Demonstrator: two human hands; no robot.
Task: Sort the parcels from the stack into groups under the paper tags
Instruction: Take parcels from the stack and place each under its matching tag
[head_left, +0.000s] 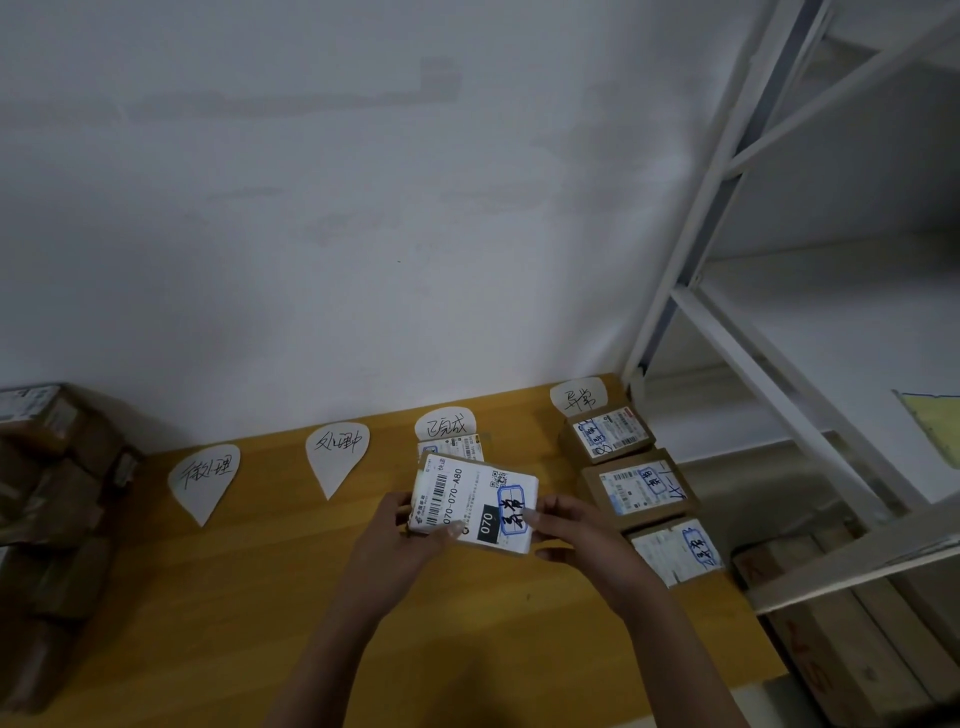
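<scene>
hands meet over a yellow wooden table (260, 597) as a person holds up a flat brown cardboard parcel with a white shipping label (475, 501). the left hand (410, 535) grips its left edge with the thumb laid across the label. the right hand (576, 530) pinches the right edge, its fingers (556, 512) curled round the side. the label shows a barcode, the print 070-070-a80, a black 070 block and a blue-framed handwritten mark.

four white teardrop paper tags lie in a row along the grey wall: the first tag (205, 478), the second tag (337, 452), the third tag (445, 426) and the fourth tag (578, 395), each with handwriting. the held parcel sits in front of the third tag, partly covering a small labelled parcel (452, 448) just beneath that tag. under the fourth tag, three brown labelled parcels (639, 488) lie in a line toward the person, close together. a stack of brown taped parcels (52, 519) stands at the table's left end. white metal shelving (779, 312) rises on the right, with large cardboard boxes (857, 649) below it.
</scene>
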